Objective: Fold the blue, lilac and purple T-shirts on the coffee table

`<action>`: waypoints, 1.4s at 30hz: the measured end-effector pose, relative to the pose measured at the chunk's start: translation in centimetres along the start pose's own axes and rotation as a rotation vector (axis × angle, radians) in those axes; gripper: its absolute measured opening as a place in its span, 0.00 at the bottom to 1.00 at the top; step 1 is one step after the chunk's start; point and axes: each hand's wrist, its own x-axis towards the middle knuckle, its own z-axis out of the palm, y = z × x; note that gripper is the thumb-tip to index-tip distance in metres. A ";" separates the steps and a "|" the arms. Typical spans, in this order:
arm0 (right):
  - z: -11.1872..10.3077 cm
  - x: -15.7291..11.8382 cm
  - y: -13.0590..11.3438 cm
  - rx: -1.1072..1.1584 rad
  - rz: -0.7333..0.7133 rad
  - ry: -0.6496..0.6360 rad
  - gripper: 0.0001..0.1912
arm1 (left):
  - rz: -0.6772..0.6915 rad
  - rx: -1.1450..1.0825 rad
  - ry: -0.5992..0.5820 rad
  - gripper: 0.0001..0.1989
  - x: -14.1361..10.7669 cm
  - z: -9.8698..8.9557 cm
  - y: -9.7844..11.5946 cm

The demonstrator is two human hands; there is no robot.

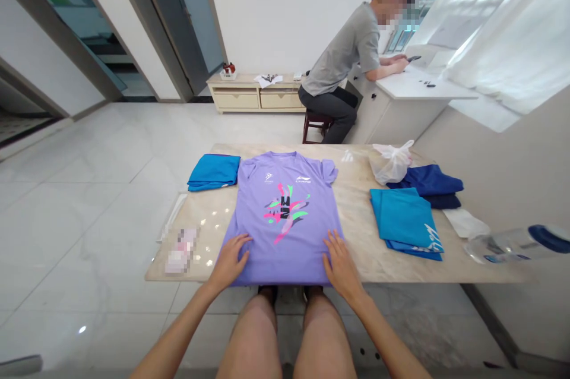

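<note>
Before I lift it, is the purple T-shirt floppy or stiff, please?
It is probably floppy and light: the purple T-shirt lies thin and flat under the left hand and right hand. It may also slide, since the stone-like tabletop looks polished.

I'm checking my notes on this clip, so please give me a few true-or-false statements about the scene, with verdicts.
1. The left hand and right hand both rest on the lilac T-shirt. True.
2. The shirt's collar points toward the person. False: the collar is at the far side, the hem nearest the person.
3. A folded blue garment lies left of the shirt in view. True.
4. The white plastic bag sits on the floor. False: the white plastic bag is on the marble-look table.
5. A seated person leans over a white desk. True.
</note>
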 end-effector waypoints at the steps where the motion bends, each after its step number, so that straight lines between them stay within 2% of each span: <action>1: 0.6 1.1 0.1 -0.009 -0.008 -0.017 0.28 | 0.050 0.074 -0.016 0.22 1.2 1.0 0.1; 3: 1.3 3.1 0.3 -0.029 0.006 -0.032 0.31 | 0.105 0.210 -0.023 0.26 3.5 2.5 0.7; 6: 1.0 5.5 0.7 -0.049 0.032 -0.024 0.34 | 0.104 0.313 -0.006 0.29 6.4 3.5 1.8; 8: 0.5 6.0 0.9 -0.051 0.030 -0.021 0.34 | 0.087 0.321 0.002 0.29 7.3 3.6 2.3; 10: 0.3 5.5 1.2 -0.046 0.026 -0.027 0.34 | 0.080 0.313 -0.008 0.29 7.0 3.6 2.4; 13: 0.5 3.1 1.3 -0.036 0.041 -0.032 0.33 | 0.065 0.313 -0.030 0.29 4.7 3.8 2.3; 18: -0.3 -2.9 0.5 -0.003 0.063 -0.018 0.32 | 0.054 0.300 -0.029 0.29 -1.8 3.6 3.6; 21: -2.2 -6.0 -0.2 0.040 0.084 -0.007 0.29 | 0.066 0.290 -0.083 0.26 -5.1 2.5 4.9; 24: -5.2 -6.8 -0.4 0.094 0.232 -0.049 0.23 | -0.017 0.312 -0.128 0.25 -6.2 0.4 5.6; 26: -7.5 -5.2 0.2 0.168 0.398 -0.068 0.19 | -0.040 0.314 -0.099 0.27 -5.1 -0.9 5.2; 28: -9.4 -2.1 1.5 0.259 0.549 -0.042 0.17 | 0.020 0.284 -0.062 0.30 -3.2 -1.6 4.3; 30: -10.6 2.1 3.3 0.299 0.647 0.017 0.15 | 0.108 0.250 -0.047 0.31 -1.0 -1.5 3.0; 32: -10.7 6.5 5.2 0.271 0.709 0.078 0.14 | 0.170 0.237 -0.043 0.31 0.8 -0.7 1.5; 34: -9.6 10.4 7.0 0.231 0.747 0.129 0.12 | 0.204 0.237 -0.036 0.29 1.7 0.3 0.0; 37: -6.6 14.8 9.4 0.179 0.807 0.194 0.11 | 0.226 0.239 -0.015 0.29 1.7 1.4 -1.8; 40: -3.6 17.3 11.6 0.126 0.867 0.239 0.17 | 0.226 0.207 0.005 0.29 1.0 1.7 -2.5; 42: -2.4 18.0 13.1 0.113 0.882 0.249 0.16 | 0.224 0.175 0.001 0.30 0.7 1.6 -2.4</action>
